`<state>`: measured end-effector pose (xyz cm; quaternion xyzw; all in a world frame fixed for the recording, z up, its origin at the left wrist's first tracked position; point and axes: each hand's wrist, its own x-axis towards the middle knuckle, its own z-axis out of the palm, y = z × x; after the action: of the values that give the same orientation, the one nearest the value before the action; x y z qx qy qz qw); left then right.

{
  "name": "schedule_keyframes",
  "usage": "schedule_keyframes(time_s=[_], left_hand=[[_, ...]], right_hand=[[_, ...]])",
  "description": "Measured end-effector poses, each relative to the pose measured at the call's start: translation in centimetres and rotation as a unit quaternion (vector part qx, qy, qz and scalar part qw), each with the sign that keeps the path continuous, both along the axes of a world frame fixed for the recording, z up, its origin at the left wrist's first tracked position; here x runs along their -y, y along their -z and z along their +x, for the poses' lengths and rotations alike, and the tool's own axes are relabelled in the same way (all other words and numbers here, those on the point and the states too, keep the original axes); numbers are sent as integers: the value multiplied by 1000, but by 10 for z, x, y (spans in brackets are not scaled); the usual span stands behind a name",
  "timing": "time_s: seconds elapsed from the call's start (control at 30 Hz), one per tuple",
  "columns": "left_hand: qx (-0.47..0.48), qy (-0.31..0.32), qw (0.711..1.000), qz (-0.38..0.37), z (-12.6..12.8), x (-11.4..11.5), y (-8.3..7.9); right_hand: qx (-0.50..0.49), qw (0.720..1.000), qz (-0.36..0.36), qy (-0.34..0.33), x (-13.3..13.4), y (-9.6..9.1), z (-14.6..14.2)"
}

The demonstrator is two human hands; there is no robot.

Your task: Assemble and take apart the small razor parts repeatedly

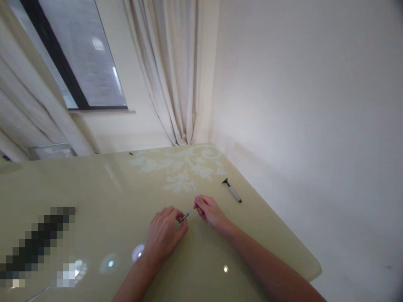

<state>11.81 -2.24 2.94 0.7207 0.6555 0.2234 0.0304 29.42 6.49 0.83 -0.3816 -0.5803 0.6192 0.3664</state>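
Observation:
Between the thumb and fingers of my left hand (166,230) is a small dark, shiny bar that looks like a razor cartridge (183,218). My right hand (210,213) is closed around a slim, pale toothbrush-like stick (195,188). Its whitish tip points away from me, and a bit of the other end shows below the palm. The two hands are close together but apart, above the table. Beyond my right hand lies a razor (233,193) with a grey handle and a thin black head.
The pale green glossy table (267,247) has a white floral pattern and reflects several lights. A small dark piece (131,153) lies near its far edge. A white wall (302,126) borders the right side; curtains (176,75) and a window (85,50) stand behind. A blurred-out dark patch covers the left.

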Motion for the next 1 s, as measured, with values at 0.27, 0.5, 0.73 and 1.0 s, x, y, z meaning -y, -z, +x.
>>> schedule_keyframes(time_s=[0.27, 0.5, 0.73, 1.0], left_hand=[[77, -2, 993, 89, -1, 2, 1], [121, -12, 988, 97, 2, 5, 0], [283, 30, 957, 54, 0, 4, -5], [365, 93, 926, -11, -3, 2, -3]], right_hand=[[13, 999, 1, -38, 13, -15, 1], [-29, 996, 24, -84, 15, -21, 0], [-23, 997, -8, -68, 12, -22, 5], [-59, 989, -57, -121, 15, -30, 8]])
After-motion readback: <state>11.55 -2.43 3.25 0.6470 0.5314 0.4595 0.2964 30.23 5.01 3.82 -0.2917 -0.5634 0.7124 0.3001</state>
